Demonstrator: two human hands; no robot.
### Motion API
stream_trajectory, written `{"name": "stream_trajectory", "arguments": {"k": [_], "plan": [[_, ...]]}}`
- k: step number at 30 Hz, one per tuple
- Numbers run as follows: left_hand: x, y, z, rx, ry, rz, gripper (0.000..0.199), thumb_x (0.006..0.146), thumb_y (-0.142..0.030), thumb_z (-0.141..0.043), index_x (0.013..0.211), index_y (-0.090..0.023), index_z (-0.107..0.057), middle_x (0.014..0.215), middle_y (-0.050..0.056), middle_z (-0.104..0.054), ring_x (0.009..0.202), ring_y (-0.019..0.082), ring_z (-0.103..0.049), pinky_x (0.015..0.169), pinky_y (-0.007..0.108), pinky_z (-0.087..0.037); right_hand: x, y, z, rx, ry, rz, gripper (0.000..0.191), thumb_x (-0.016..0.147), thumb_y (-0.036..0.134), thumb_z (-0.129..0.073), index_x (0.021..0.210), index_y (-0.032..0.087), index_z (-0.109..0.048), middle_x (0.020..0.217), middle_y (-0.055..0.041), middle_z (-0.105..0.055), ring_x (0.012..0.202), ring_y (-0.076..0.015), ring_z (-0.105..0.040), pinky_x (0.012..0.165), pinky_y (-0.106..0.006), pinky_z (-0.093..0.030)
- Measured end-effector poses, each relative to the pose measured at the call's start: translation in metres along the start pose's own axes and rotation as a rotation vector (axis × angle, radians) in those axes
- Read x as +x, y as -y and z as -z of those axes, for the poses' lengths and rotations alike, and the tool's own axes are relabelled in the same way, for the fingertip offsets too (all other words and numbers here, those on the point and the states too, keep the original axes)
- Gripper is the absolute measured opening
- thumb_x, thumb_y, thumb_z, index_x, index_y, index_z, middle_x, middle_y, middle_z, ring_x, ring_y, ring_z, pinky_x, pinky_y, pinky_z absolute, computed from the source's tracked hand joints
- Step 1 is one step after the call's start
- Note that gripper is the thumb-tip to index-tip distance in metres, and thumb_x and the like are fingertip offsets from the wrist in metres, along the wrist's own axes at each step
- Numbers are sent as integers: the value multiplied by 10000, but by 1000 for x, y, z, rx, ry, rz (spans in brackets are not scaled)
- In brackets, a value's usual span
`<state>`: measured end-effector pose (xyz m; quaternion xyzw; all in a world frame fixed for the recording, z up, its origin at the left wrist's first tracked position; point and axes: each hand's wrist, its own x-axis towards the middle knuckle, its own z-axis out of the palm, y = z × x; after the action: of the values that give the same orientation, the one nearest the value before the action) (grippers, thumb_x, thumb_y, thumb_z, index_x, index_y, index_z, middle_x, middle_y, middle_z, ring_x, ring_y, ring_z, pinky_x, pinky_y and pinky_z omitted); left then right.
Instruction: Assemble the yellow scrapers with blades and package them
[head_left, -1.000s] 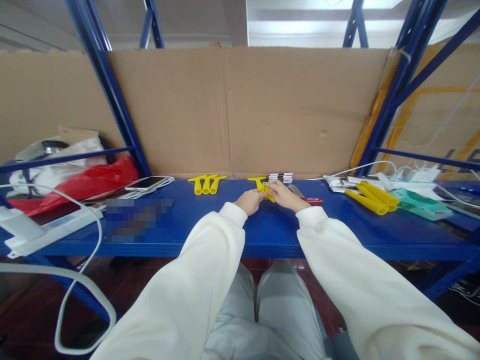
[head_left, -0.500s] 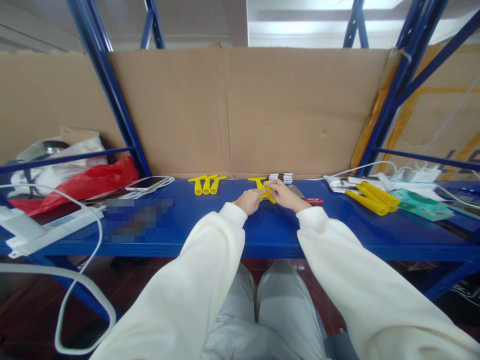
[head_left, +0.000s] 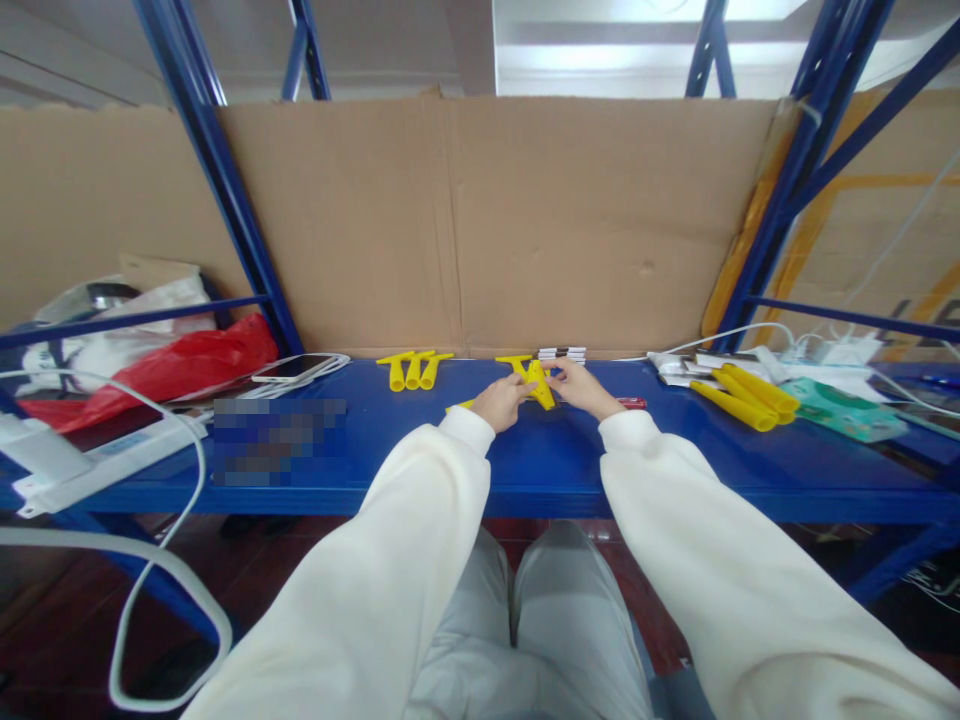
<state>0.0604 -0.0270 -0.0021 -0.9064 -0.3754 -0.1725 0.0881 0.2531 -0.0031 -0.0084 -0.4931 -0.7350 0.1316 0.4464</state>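
Over the middle of the blue table, my left hand point(head_left: 502, 403) is closed on a yellow T-shaped piece point(head_left: 540, 388), whose handle end sticks out to the left under that hand. From the right, my right hand point(head_left: 585, 389) has its fingertips pinched at the right side of the same piece. Another yellow piece point(head_left: 514, 362) lies just behind my left hand. Small black-and-white items point(head_left: 562, 354) are stacked behind my right hand. A red-handled tool point(head_left: 632, 403) is partly hidden by my right hand.
Three yellow T-shaped pieces point(head_left: 413, 371) stand left of centre. Yellow tubes point(head_left: 746, 396) lie at the right beside a green packet point(head_left: 847, 408). A white power strip point(head_left: 112, 462), cables and a red bag point(head_left: 172, 368) are at the left. Cardboard point(head_left: 555, 220) rises behind.
My right hand has shifted slightly right, and the yellow piece between my hands has turned so that more of it shows. My left hand has hardly moved.
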Motion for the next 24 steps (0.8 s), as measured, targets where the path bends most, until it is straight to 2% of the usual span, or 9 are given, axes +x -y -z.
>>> {"name": "stream_trajectory", "arguments": {"k": [3,7,11,16,20,24], "plan": [[0,0,-3,-7,-25,-14,434,916,-95,-468,1297,-205,-643,1127,114,-642,1060,216,-650,944,327,-509,1,2,1,128,-29,-112,244,807,75,-571,973,161,-727,1004,-69,-718,847,-164,-642,861,-355,-533],[0,0,-4,-39,-67,-52,428,914,-88,-466,1269,-221,-665,1138,115,-657,1057,213,-651,944,339,-516,-4,10,5,305,40,-313,127,827,124,-598,824,171,-717,779,-18,-710,671,-125,-605,645,-235,-517],[0,2,-5,-76,-104,-100,403,922,-102,-468,1244,-222,-679,1156,104,-667,1069,197,-646,956,324,-513,-9,17,9,515,76,-444,165,848,123,-589,700,162,-650,617,3,-644,561,-90,-552,557,-182,-461],[0,4,-7,-75,-107,-140,408,930,-127,-463,1285,-211,-645,1167,106,-677,1069,191,-640,964,330,-514,-10,19,9,621,71,-474,184,819,99,-612,648,167,-601,591,-6,-643,553,-96,-562,556,-189,-459],[0,-1,-4,-14,-71,-91,435,938,-134,-465,1351,-184,-594,1138,127,-685,1070,213,-635,957,349,-511,-11,22,9,619,35,-474,193,806,77,-626,635,162,-597,577,4,-629,534,-85,-548,545,-183,-450],[-2,-5,2,29,-49,-41,399,960,-209,-485,1337,-218,-615,1071,110,-689,1037,211,-643,914,323,-519,-13,25,8,634,48,-478,195,801,79,-654,635,164,-598,540,21,-594,499,-76,-530,518,-178,-451]]}}
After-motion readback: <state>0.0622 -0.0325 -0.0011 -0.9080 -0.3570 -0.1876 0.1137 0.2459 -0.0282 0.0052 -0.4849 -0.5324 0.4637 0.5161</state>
